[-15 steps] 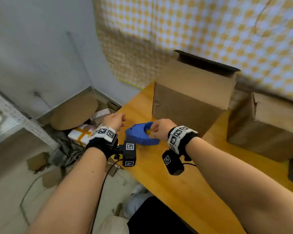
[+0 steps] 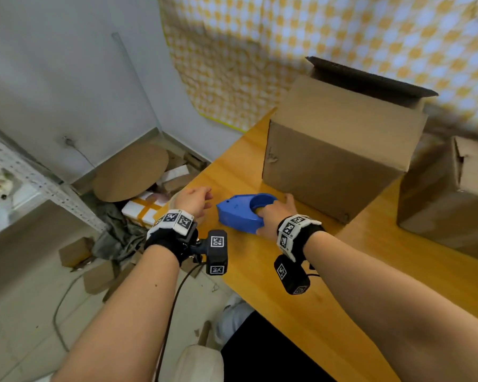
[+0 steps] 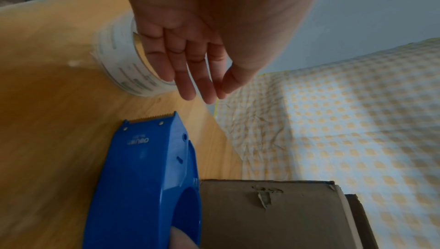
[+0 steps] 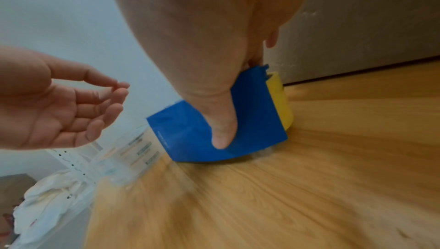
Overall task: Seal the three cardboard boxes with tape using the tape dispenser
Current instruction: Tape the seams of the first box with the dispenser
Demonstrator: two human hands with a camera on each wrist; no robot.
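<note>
Two hands | right hand [image 2: 273, 216] clamps smooth blue plastic tape dispenser [image 2: 240, 213] | left hand [image 2: 193, 201] loose, empty

Head overhead; wrists close, table-level

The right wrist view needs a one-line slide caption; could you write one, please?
Right hand grips the blue tape dispenser on the wooden table while the open left hand hovers nearby.

The left hand [image 2: 193, 201] has opened beside the tape dispenser [image 2: 242, 213].
</note>
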